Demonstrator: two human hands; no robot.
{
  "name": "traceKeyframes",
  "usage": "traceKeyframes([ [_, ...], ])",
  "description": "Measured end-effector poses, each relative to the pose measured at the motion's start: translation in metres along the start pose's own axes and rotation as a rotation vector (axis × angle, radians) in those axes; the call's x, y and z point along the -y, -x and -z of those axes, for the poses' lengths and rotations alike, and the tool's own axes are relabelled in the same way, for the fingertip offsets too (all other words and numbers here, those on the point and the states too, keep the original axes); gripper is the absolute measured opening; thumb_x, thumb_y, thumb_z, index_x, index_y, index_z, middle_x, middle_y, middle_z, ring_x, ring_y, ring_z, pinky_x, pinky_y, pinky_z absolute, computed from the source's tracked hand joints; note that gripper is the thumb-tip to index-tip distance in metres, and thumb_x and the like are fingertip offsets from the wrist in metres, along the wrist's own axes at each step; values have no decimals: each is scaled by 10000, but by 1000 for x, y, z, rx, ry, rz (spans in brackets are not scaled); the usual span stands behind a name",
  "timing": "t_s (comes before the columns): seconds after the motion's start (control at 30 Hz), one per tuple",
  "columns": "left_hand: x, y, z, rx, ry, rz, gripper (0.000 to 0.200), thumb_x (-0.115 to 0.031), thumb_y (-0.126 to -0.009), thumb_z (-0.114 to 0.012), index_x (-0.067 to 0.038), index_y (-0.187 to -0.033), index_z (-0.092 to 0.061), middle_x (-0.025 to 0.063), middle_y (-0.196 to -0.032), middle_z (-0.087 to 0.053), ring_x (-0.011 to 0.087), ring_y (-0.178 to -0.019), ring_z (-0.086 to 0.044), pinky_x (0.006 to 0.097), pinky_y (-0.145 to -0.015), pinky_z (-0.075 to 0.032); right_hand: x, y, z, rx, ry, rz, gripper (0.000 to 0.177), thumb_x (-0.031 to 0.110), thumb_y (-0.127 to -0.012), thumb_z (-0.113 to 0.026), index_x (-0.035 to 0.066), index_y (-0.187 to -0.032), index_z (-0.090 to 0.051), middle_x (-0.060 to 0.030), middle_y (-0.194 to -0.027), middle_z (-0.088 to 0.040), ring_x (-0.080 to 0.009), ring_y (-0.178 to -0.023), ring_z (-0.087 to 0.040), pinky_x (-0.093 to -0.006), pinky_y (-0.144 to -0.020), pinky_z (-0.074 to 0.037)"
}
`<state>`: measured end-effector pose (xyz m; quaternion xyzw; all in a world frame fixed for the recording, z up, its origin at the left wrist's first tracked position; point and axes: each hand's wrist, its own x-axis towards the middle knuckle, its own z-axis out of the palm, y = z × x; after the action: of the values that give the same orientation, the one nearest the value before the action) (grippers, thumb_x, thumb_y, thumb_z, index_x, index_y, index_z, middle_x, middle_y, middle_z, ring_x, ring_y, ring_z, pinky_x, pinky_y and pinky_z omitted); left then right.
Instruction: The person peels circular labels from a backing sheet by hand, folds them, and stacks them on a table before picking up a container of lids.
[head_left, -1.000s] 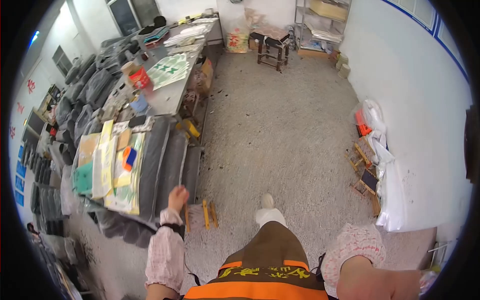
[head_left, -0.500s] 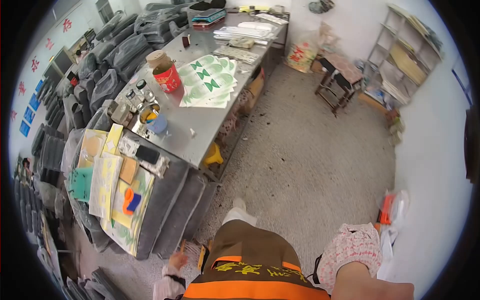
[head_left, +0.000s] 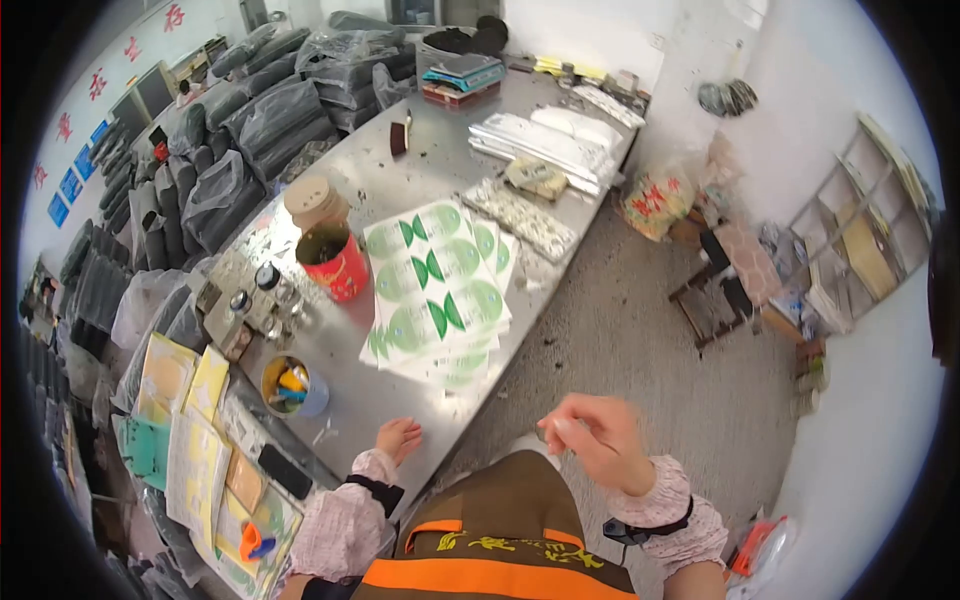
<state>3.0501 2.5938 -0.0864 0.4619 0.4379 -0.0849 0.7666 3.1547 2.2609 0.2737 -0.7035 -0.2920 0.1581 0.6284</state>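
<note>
My left hand is over the near edge of the metal table, its fingers loosely bent with nothing visible in them. Over the floor beside the table, my right hand has its fingers curled in, slightly blurred, and no object shows in it. Ahead of my left hand lie overlapping sheets of green-and-white printed labels. Left of them stands a red can with a tan round piece by its top. A light blue cup with yellow items inside is left of my left hand.
Small glass bottles stand by the cup. A black phone-like slab and yellow sheets lie at left. Plastic-wrapped grey bundles are piled behind. A stool and a shelf stand at right.
I am closer to the table, and the view has shifted left. My left hand has risen to the table edge. My right hand has come into view from the lower right.
</note>
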Motion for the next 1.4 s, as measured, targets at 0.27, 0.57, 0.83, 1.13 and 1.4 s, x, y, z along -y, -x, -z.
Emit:
traceKeyframes([
  [0.27,-40,-165,-63,-586,296,165,641,-237,-774,-804,72,-1239,-489,212,-1148,-611,357,-979,-641,511,-707,-522,-271,-310,50,306,64,-259,254,239,-909,-676,-9,-909,-620,-50,-721,-651,-123,-656,-619,-268,-611,-484],
  [0.57,-22,-154,-112,-995,469,48,520,-148,-776,-800,81,-1153,-526,158,-1083,-621,263,-874,-657,362,-754,-534,-475,-633,3,507,795,102,546,358,-842,-689,-20,-1211,-552,-243,-1196,-592,-383,-1125,-563,-451,-947,-455],
  [0.83,-45,-163,-133,-1207,229,275,635,-299,-667,-890,61,-1086,-576,135,-950,-649,230,-833,-640,349,-760,-530,-526,-728,-26,595,799,-55,416,356,-846,-681,8,-1062,-613,-214,-1059,-623,-378,-1019,-587,-461,-876,-465],
  [1.13,-60,-151,-131,-1194,207,320,729,-420,-664,-873,68,-1106,-559,197,-1009,-651,293,-924,-658,359,-814,-530,-515,-572,60,532,902,114,361,247,-829,-674,-39,-1013,-552,-233,-948,-588,-404,-948,-567,-480,-815,-442],
  [1.4,-82,-146,-105,-963,-241,534,882,-538,-635,-843,106,-1169,-563,248,-1132,-642,337,-1026,-657,400,-892,-528,-522,-558,117,781,851,-185,416,300,-775,-709,-49,-936,-548,-232,-906,-627,-413,-839,-628,-491,-735,-493],
])
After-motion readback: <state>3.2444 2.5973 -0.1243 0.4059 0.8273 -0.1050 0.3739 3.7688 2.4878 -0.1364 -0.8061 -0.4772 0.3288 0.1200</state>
